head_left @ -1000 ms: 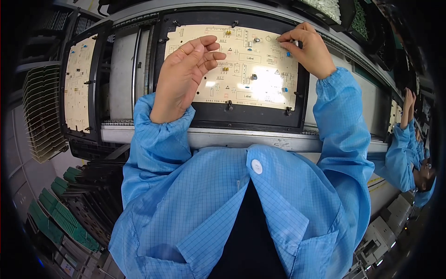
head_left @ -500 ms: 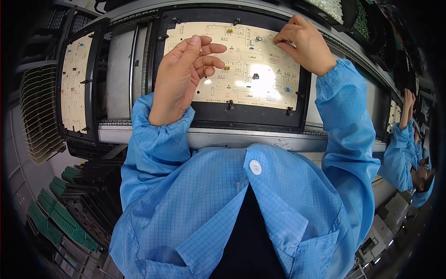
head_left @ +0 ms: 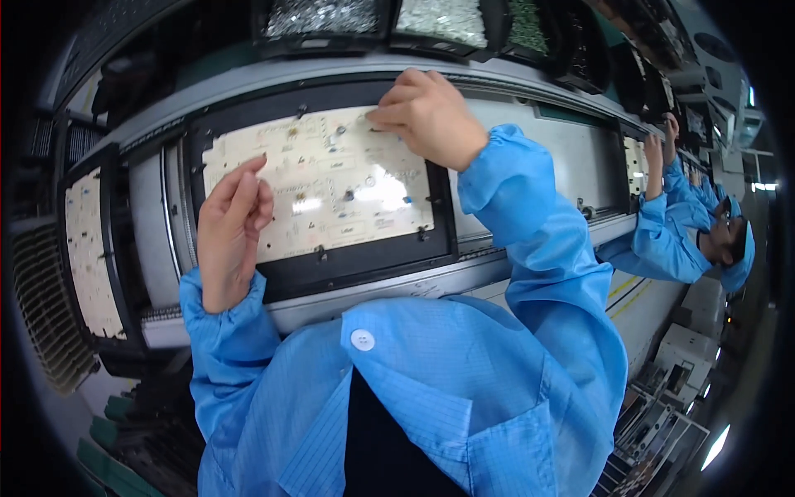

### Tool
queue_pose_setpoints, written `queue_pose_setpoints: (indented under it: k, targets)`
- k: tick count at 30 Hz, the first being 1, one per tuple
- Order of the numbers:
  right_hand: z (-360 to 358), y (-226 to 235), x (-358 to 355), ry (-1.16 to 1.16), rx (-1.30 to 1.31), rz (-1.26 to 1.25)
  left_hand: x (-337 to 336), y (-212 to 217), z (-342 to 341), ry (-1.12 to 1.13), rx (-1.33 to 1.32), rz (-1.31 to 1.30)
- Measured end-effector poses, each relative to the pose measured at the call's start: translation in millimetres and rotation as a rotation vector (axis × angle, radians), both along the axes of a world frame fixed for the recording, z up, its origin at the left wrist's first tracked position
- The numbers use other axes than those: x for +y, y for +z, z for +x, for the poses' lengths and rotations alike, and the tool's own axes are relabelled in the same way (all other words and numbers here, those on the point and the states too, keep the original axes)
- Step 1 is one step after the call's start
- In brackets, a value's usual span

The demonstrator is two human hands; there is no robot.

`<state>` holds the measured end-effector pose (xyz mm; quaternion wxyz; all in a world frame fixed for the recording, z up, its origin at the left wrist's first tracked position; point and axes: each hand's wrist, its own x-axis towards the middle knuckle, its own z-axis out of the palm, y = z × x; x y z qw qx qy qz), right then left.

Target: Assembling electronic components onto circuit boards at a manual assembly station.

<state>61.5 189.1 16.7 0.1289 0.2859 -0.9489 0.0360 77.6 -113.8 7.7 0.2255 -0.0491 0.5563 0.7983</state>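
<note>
A cream printed circuit board point(head_left: 286, 178) lies in a black carrier frame point(head_left: 443, 215) on the conveyor. Small parts stand on it, among them a dark round component point(head_left: 349, 195) and a blue component point(head_left: 407, 200). Over the board's far right corner, my right hand point(head_left: 435, 116) is closed in a pinch, fingertips down at the surface; whatever they grip is hidden. My left hand point(head_left: 232, 224) hovers above the board's left side, thumb and forefinger pressed together. A tiny dark speck shows at its fingertips, too small to name.
Behind the conveyor rail stand bins of silvery parts point(head_left: 321, 16), whitish parts point(head_left: 440, 21) and green parts point(head_left: 527, 23). Another framed board point(head_left: 91, 253) sits at the left, beside a rack of stacked boards point(head_left: 45, 306). Co-workers in blue point(head_left: 675, 240) work at the right.
The view has swung so the board appears lower and further left, with more bins showing. My left hand's spread fingers have drawn into a pinch. My right hand stays at the far right corner.
</note>
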Motion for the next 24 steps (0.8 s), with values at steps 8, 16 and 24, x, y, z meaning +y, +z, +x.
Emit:
queue_pose_setpoints:
  k: [8,16,24]
  targets:
    - [-37,17,207,-0.912,0.423,-0.37,12,-2,-5,-0.009,-0.038,0.044]
    - [-92,-9,246,-1.02,0.009,-0.07,10,-3,3,-0.01,0.088,-0.235]
    - [-122,-30,322,-1.007,-0.075,0.012,26,4,20,-0.132,0.223,-0.443]
